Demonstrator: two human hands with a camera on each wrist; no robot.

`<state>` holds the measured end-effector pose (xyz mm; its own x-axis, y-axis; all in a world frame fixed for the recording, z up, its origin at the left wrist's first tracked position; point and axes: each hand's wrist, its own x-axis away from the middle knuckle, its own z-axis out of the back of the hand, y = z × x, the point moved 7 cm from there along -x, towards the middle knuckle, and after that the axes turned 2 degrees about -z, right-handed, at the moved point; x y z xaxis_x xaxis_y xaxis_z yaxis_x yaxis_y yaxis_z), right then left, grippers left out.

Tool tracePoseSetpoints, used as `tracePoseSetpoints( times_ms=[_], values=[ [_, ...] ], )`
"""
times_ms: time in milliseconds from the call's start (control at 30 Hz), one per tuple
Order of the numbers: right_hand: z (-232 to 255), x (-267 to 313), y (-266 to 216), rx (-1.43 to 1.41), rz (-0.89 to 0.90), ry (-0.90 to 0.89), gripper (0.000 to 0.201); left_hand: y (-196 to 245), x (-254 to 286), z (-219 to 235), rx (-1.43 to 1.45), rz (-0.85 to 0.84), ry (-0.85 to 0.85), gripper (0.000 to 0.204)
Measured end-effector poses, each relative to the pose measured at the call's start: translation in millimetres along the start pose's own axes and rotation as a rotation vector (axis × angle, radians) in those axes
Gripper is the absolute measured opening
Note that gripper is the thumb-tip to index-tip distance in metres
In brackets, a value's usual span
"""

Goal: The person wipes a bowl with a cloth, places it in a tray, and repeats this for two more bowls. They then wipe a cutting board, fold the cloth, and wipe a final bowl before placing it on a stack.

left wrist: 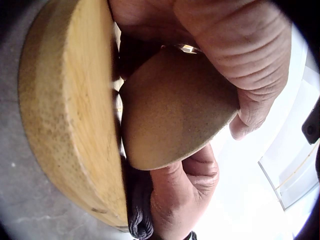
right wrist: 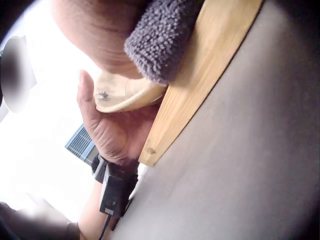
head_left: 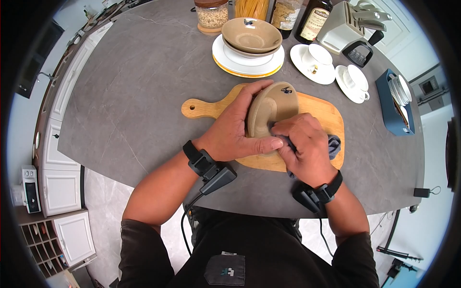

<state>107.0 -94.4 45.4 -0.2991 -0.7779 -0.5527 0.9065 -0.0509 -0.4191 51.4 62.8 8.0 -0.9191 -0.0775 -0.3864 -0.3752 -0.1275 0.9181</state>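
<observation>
A tan bowl [head_left: 273, 102] with a small dark motif is tilted on its side, its inside facing right, over the wooden cutting board [head_left: 327, 117]. My left hand [head_left: 231, 128] grips it from the left, fingers behind the wall and thumb along the near side. In the left wrist view the bowl's plain outer wall [left wrist: 175, 110] shows close beside the board. With curled fingers my right hand [head_left: 307, 148] holds a dark grey cloth [head_left: 334, 146] against the bowl's inside. Fluffy texture shows on the cloth [right wrist: 162, 42] in the right wrist view; part of it is hidden under the hand.
Behind the board stand tan bowls [head_left: 252, 36] on white plates [head_left: 221, 60]. Two white cups on saucers [head_left: 300, 65] sit to their right. Jars, bottles [head_left: 314, 21] and a toaster [head_left: 336, 31] line the back. A blue bin [head_left: 396, 110] holds dishes at the right edge.
</observation>
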Motion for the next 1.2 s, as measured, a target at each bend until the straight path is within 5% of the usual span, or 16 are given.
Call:
tracePoseSetpoints(
  times_ms=[100, 500, 667, 967, 1200],
  values=[
    [4.7, 0.9, 7.4, 0.094, -0.04, 0.084, 0.022, 0.1, 0.7, -0.1, 0.016, 0.017, 0.0, 0.114],
    [4.1, -2.7, 4.8, -0.002, -0.032, -0.047, 0.019, 1.2, 0.2, -0.4, 0.003, 0.001, 0.004, 0.113],
    [11.9, -1.5, 8.2, 0.164, -0.021, 0.161, 0.024, -1.6, 1.2, -0.8, 0.024, 0.011, 0.009, 0.113],
    [5.8, -3.6, 2.2, 0.033, 0.004, -0.044, 0.023, 0.9, 0.7, -0.1, -0.015, -0.005, -0.003, 0.113],
    [7.3, -0.4, 5.5, 0.045, 0.044, 0.071, 0.021, 0.9, 1.3, -0.9, 0.03, 0.009, 0.001, 0.112]
  ],
)
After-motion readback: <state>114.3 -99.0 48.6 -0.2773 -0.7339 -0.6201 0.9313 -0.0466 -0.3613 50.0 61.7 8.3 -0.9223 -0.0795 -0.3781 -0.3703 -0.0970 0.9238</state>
